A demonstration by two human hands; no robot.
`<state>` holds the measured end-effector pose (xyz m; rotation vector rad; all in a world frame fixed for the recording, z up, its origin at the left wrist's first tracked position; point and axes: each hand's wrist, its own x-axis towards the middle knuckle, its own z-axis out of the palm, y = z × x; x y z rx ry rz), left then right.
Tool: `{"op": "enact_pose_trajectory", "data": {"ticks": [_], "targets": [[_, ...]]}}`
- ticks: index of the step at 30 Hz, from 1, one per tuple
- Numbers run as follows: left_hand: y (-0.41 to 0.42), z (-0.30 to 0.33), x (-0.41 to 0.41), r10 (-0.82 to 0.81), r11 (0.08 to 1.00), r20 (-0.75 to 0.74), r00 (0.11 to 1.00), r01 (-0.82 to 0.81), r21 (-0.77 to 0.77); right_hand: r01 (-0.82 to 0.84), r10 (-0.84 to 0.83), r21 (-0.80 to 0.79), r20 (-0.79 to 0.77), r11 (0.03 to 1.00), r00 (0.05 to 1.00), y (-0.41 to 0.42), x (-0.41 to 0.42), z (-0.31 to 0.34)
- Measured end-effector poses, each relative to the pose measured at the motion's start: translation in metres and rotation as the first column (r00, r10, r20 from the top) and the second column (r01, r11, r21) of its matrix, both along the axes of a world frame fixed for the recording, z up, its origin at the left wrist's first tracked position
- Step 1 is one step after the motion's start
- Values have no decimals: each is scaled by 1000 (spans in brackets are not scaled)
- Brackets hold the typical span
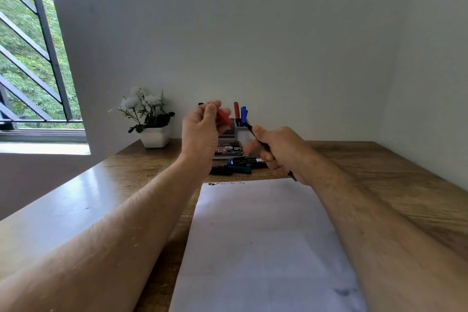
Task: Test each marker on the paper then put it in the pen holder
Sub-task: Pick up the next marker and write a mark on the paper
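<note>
paper (263, 235) lies on the table (379, 172) — loose markers (238, 166) behind it, pen holder (240, 134) behind those.

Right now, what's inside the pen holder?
Standing in the pen holder: a red marker and two blue markers, caps up. The left hand covers its left side, so anything there can't be seen. Its inside below the rim is hidden too.

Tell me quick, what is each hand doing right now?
Left hand: curled round a red marker, held up above the desk.
Right hand: gripping a dark marker, tip pointing toward the pen holder.
</note>
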<state>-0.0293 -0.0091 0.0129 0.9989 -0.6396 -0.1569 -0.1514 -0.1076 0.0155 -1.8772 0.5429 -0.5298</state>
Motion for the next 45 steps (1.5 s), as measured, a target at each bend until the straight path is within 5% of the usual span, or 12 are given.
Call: {"op": "enact_pose_trajectory", "data": {"ticks": [3, 4, 6, 8, 11, 17, 22, 25, 32, 45], "targets": [[9, 6, 4, -29, 963, 9, 1000, 25, 267, 22, -21, 97, -9, 995, 1000, -4, -3, -4], [13, 7, 2, -92, 891, 22, 996, 72, 449, 32, -30, 118, -10, 992, 999, -5, -3, -6], [17, 6, -1, -269, 602, 176, 947, 22, 799, 35, -35, 143, -5, 989, 999, -7, -1, -11], [16, 1, -4, -440, 386, 330, 835, -157, 909, 40, -42, 150, 12, 988, 999, -9, 1, -15], [12, -6, -6, -526, 255, 336, 782, -232, 939, 30, -38, 148, 49, 988, 998, -9, 1, -18], [12, -10, 3, -567, 227, 313, 761, -221, 948, -90, 73, 257, 73, 962, 995, -9, 0, -23], [12, -12, 6, -581, 241, 278, 765, -164, 957, -74, 70, 77, 60, 994, 996, -11, -4, -27], [12, -11, 6, -594, 233, 271, 757, -161, 959, -20, 17, 54, 56, 998, 998, -13, -4, -26], [11, -13, 9, -596, 227, 249, 763, -138, 964, -172, 176, 64, -65, 983, 982, -9, -4, -26], [8, -15, 7, -607, 253, 308, 733, -190, 949, -117, 97, -128, -154, 985, 983, -12, 4, -27]]}}
